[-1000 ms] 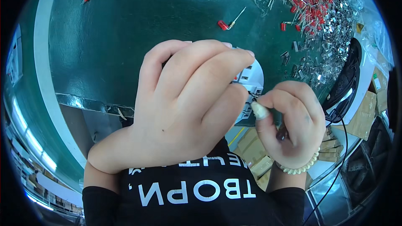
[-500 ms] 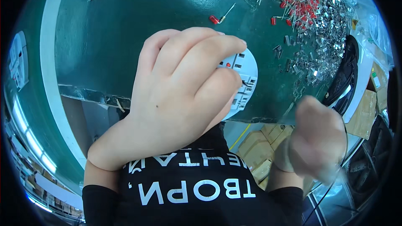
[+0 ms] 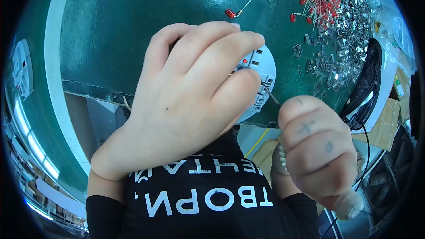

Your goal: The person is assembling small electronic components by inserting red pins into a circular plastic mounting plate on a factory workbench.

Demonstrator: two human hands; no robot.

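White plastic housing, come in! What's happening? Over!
Left hand holding white plastic housing. Right hand gripping thin metal tool, tip at housing. Left hand hides part of housing.

Bare table (image 3: 102,53) left of the left hand (image 3: 195,88) leaves a wide passage. Beyond that hand, one red piece (image 3: 229,13) lies in the way. A narrow strip separates the white disc (image 3: 268,59) from loose metal clips (image 3: 338,62) obstructing the right. The right hand (image 3: 316,150) and its thin tool (image 3: 274,98) block the disc's near-right side.

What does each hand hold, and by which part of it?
Left hand: white housing, by its left side. Right hand: thin metal tool, by its fist-covered end.
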